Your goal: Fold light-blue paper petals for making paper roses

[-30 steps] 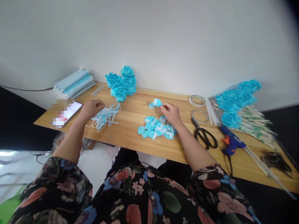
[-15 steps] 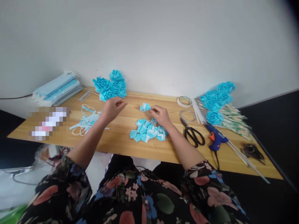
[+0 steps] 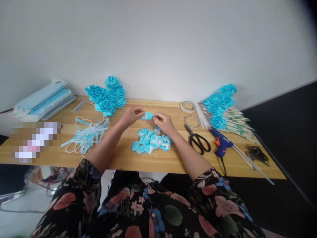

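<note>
Both of my hands meet over the middle of the wooden table (image 3: 173, 158). My left hand (image 3: 131, 115) and my right hand (image 3: 163, 121) each pinch an end of a small folded blue piece (image 3: 148, 115) held just above the tabletop. Right below them lies a pile of several similar folded blue pieces (image 3: 150, 141) with white tabs. A heap of cut mask straps and strips (image 3: 85, 135) lies to the left of my left forearm.
A stack of blue face masks (image 3: 43, 102) sits far left, a cluster of blue roses (image 3: 106, 96) at the back. Right of my hands: two tape rolls (image 3: 188, 106), black scissors (image 3: 198, 140), a blue glue gun (image 3: 221, 142), roses on sticks (image 3: 223, 105), loose skewers (image 3: 250, 162).
My left hand has left the strap heap and come right to the blue piece that my right hand held; both now pinch it. The view has shifted left.
</note>
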### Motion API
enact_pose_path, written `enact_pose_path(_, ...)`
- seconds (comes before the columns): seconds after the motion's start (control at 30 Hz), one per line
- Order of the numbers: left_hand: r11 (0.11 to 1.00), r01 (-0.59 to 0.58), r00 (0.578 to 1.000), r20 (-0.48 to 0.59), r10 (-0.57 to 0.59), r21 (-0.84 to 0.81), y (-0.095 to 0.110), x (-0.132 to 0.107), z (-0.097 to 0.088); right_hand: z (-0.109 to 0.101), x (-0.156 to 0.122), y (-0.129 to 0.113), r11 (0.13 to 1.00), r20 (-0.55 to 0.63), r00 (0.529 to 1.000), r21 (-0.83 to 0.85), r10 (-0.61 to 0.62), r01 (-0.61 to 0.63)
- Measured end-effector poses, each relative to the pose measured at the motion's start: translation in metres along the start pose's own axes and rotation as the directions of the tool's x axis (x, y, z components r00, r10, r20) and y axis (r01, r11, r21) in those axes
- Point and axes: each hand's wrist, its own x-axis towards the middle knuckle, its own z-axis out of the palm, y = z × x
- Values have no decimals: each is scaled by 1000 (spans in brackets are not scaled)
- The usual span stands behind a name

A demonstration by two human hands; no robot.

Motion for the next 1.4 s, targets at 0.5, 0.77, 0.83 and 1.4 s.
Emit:
enact_pose_path(0.5,863,76,983,-105,-148,-500,-5,-16,28,2,1,-6,947,98,984,270,151,-172)
enact_pose_path(0.77,894,64,980,-139,-139,-444,-6,-17,30,3,1,-3,970,35,992,208,121,-126)
enact_pose_path(0.83,934,-5,965,-247,-90,-358,-2,-19,31,3,1,-3,977,2,994,185,110,-108)
enact_pose_path(1.4,906,-229,926,-208,315,355,-4,-29,38,8,-2,-10,979,-90,986,-162,-141,125)
